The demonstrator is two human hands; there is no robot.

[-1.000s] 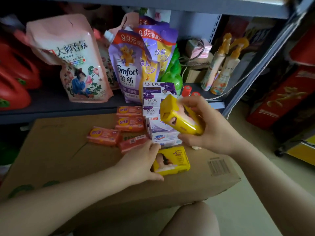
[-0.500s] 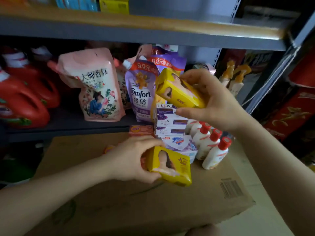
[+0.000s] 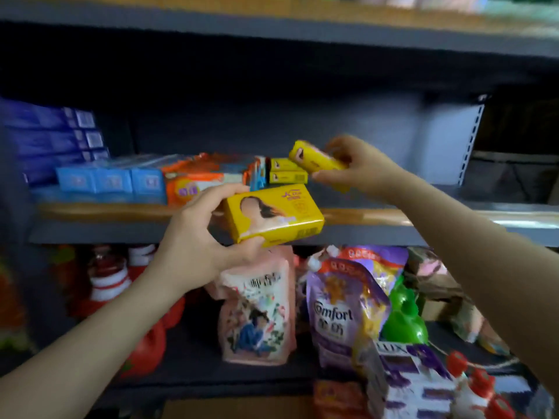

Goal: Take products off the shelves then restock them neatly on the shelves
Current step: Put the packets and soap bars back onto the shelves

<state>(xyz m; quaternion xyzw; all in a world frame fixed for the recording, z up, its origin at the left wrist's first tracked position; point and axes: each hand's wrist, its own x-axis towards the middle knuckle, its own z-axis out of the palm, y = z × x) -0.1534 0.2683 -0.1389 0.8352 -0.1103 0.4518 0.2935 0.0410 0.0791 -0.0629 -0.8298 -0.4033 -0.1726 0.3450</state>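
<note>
My left hand (image 3: 196, 237) grips a yellow soap bar (image 3: 273, 214) with a long-haired figure on its wrapper, held in front of the middle shelf's edge (image 3: 363, 214). My right hand (image 3: 360, 169) pinches a second yellow soap bar (image 3: 311, 160) over the shelf, just right of two stacked yellow bars (image 3: 287, 171) that lie on it. Right of my right hand the shelf board is bare.
Orange packs (image 3: 196, 182) and blue boxes (image 3: 109, 176) fill the shelf's left part. Below stand a pink refill pouch (image 3: 260, 313), a purple Comfort pouch (image 3: 341, 313), a green bottle (image 3: 405, 316) and red jugs (image 3: 145, 349). LUX boxes (image 3: 405, 379) sit at the bottom right.
Both hands rose from the cardboard box with their yellow bars. My view tilted up to the middle shelf. The right hand's bar now hovers beside the stacked yellow bars.
</note>
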